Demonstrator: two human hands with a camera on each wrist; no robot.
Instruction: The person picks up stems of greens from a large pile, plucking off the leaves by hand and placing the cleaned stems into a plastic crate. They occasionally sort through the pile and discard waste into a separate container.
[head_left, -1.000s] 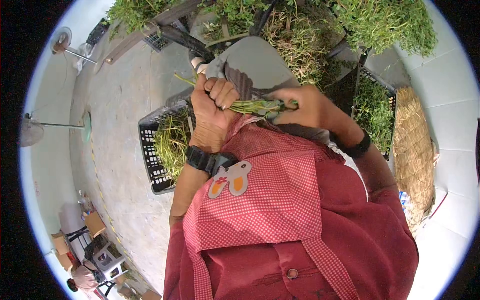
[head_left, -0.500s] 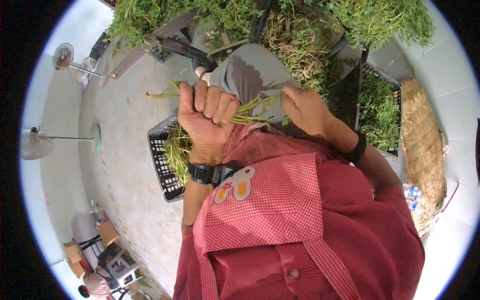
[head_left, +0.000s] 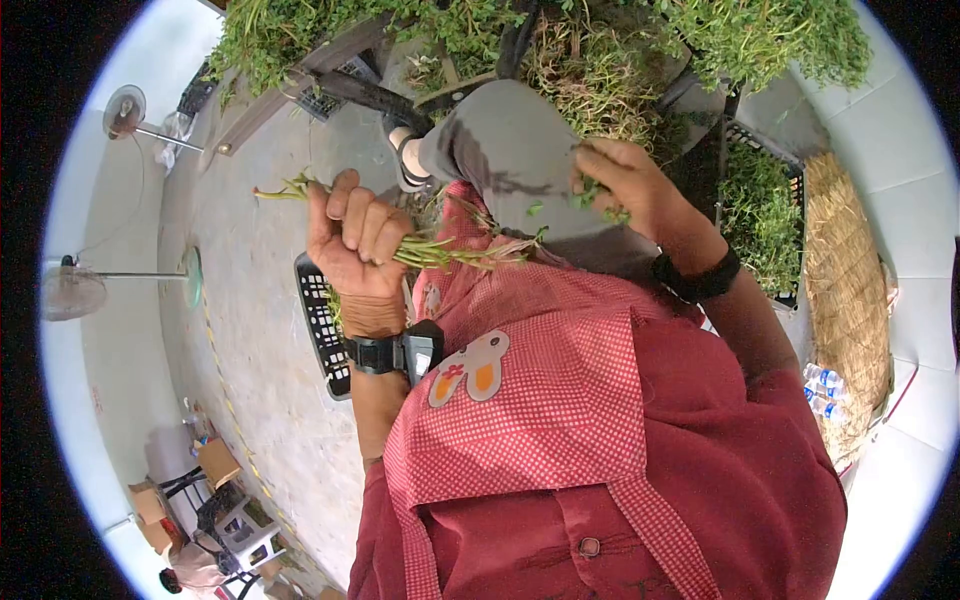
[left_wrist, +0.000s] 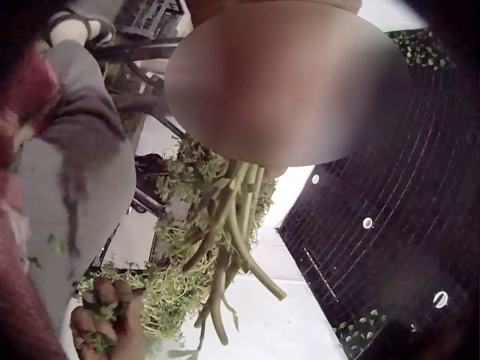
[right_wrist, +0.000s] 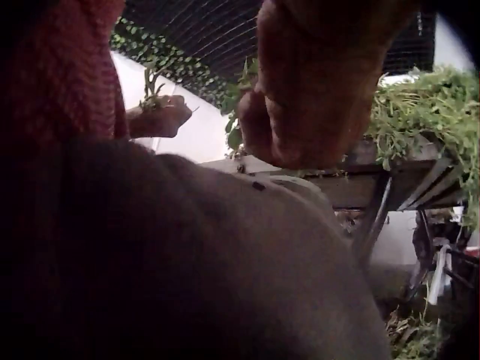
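My left hand [head_left: 362, 240] grips a bunch of green stems [head_left: 450, 254] above the left side of the lap. Cut-looking ends poke out past the thumb, and the other ends point toward the right hand. In the left wrist view the stems [left_wrist: 238, 217] fan out below a blurred patch that hides most of that hand. My right hand [head_left: 645, 195] is over the knee, curled around small leafy sprigs [head_left: 598, 198]. These leaves [right_wrist: 234, 131] also show beside its fingers in the right wrist view. A gap separates the two hands.
A black plastic crate [head_left: 322, 330] stands on the floor at left. Leafy greens [head_left: 770, 40] are heaped on the table ahead, with pale stems [head_left: 590, 90] piled below. Another crate of greens [head_left: 760, 220], a straw roll [head_left: 845, 300] and water bottles [head_left: 825, 390] are at right.
The hands were close together on the bunch and have drawn apart. My left hand moved left with the stems; the right pulled away with leafy sprigs. The crate at left is now more covered.
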